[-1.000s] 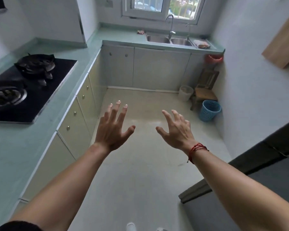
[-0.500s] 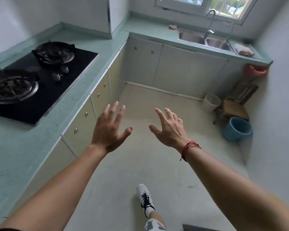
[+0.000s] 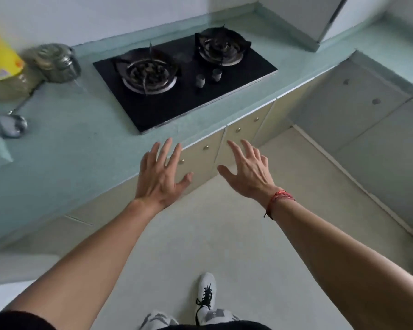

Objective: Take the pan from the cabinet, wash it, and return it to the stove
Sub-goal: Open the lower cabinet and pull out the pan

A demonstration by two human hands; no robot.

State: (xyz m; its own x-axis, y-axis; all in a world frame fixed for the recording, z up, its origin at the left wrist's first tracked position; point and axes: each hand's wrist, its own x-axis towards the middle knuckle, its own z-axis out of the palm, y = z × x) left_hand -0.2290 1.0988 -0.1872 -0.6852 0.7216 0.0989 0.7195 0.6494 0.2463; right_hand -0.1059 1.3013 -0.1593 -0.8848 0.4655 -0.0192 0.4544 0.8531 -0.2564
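Black two-burner stove (image 3: 184, 91) flush in counter (image 3: 81, 151); cabinet (image 3: 242, 139) below, doors closed

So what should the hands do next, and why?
Probably the right hand should reach for the knob on the closed cabinet door under the stove and pull. It and the left hand are open and empty, and no pan shows.

Steel pot (image 3: 55, 64) beside yellow bottle (image 3: 1, 54)

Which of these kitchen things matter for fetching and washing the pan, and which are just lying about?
For the job: stove, cabinet doors, left hand, right hand. Pan not in view.
Lying about: metal pot, ladle, yellow carton.
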